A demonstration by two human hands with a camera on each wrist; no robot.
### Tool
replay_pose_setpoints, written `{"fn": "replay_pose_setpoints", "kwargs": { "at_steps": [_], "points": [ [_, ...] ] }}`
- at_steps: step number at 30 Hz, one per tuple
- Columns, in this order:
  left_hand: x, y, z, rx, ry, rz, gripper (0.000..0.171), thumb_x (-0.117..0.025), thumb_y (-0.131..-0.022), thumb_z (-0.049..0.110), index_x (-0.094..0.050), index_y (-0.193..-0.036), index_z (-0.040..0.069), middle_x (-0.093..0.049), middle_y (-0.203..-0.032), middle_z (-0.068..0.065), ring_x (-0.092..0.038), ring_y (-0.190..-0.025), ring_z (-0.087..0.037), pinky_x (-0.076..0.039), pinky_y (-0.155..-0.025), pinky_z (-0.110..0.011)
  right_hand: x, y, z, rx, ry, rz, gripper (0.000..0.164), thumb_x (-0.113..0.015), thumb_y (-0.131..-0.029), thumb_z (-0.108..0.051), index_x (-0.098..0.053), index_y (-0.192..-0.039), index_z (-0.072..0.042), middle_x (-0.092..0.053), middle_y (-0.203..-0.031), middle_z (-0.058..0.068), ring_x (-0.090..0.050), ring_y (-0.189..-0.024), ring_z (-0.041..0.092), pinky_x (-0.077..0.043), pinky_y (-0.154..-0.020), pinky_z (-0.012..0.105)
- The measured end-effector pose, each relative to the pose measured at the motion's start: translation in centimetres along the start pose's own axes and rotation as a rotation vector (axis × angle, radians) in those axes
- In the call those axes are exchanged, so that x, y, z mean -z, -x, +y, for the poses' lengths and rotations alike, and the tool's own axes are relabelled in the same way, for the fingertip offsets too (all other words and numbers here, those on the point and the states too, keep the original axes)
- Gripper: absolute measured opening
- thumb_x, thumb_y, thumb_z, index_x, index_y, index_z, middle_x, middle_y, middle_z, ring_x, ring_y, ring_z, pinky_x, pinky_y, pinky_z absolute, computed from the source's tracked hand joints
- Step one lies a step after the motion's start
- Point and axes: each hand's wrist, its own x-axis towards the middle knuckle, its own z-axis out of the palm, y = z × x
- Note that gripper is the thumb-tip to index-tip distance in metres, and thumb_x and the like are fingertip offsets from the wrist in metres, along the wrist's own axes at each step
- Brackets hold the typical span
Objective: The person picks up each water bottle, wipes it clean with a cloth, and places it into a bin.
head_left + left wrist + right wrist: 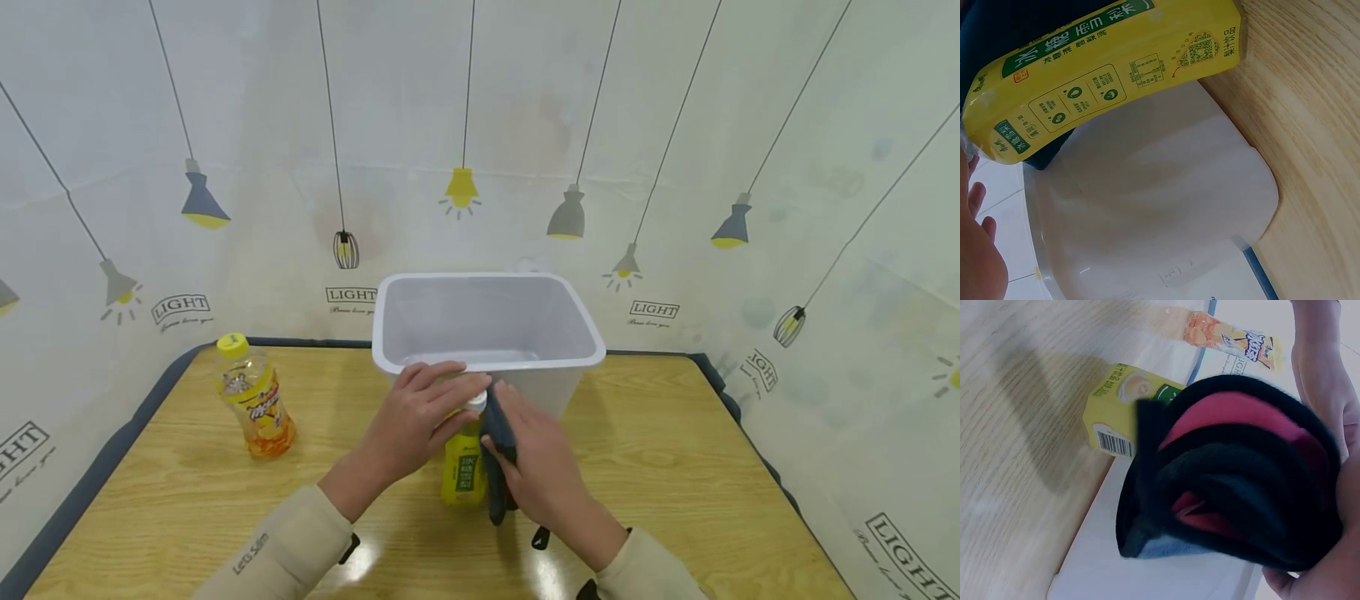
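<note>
My left hand holds a yellow drink bottle at its white cap, with thumb and fingers on either side. Green labels and Chinese print cover the bottle in the left wrist view. Right beside it, my right hand grips a rolled dark blue fabric item with black edging. Its pink inner layer shows in the right wrist view. Both things are upright in front of the white plastic bin, and my left fingertips overlap its near rim.
An orange drink bottle with a yellow cap stands at the left of the wooden table. A white curtain printed with lamps hangs behind and along both sides. The bin stands at the table's far edge.
</note>
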Motion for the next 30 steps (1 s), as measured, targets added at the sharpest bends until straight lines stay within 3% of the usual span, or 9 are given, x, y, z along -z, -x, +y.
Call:
{"fn": "replay_pose_setpoints", "kwargs": {
  "at_steps": [4,19,26,30],
  "points": [
    [0.0,0.0,0.0,0.007,-0.006,-0.007,0.040,-0.053,-0.099,0.039,-0.062,-0.132,0.018,-0.068,-0.125,0.006,-0.059,-0.119,-0.022,-0.044,-0.095,-0.037,-0.1,-0.2,-0.2,0.012,0.072,-0.023,0.066,-0.063,-0.095,-0.030,-0.037,-0.149,-0.001,-0.045,-0.150,0.013,-0.045,-0.138,0.030,-0.040,-0.109,0.046],
    [0.3,0.0,0.0,0.030,-0.007,-0.032,0.041,-0.054,-0.098,0.040,-0.062,-0.132,0.020,-0.068,-0.126,0.006,-0.058,-0.121,-0.022,-0.043,-0.097,-0.037,-1.0,0.7,1.2,0.014,0.119,-0.133,0.064,-0.060,-0.096,-0.033,-0.040,-0.146,0.001,-0.046,-0.149,0.016,-0.042,-0.140,0.030,-0.036,-0.112,0.047],
    [0.1,0.1,0.0,0.022,0.010,-0.012,0.040,-0.053,-0.098,0.040,-0.062,-0.131,0.020,-0.068,-0.124,0.006,-0.059,-0.120,-0.022,-0.044,-0.096,-0.037,-2.9,2.0,1.9,-0.028,0.132,-0.345,0.065,-0.055,-0.099,-0.037,-0.037,-0.147,0.003,-0.040,-0.152,0.019,-0.034,-0.144,0.033,-0.033,-0.115,0.048],
    [0.0,0.1,0.1,0.015,0.014,0.002,0.040,-0.052,-0.099,0.041,-0.063,-0.131,0.019,-0.069,-0.123,0.006,-0.060,-0.119,-0.022,-0.044,-0.095,-0.037,-3.9,2.5,2.0,-0.051,0.171,-0.397,0.069,-0.055,-0.098,-0.040,-0.036,-0.147,0.004,-0.037,-0.154,0.019,-0.031,-0.146,0.032,-0.031,-0.116,0.048]
  ]
}}
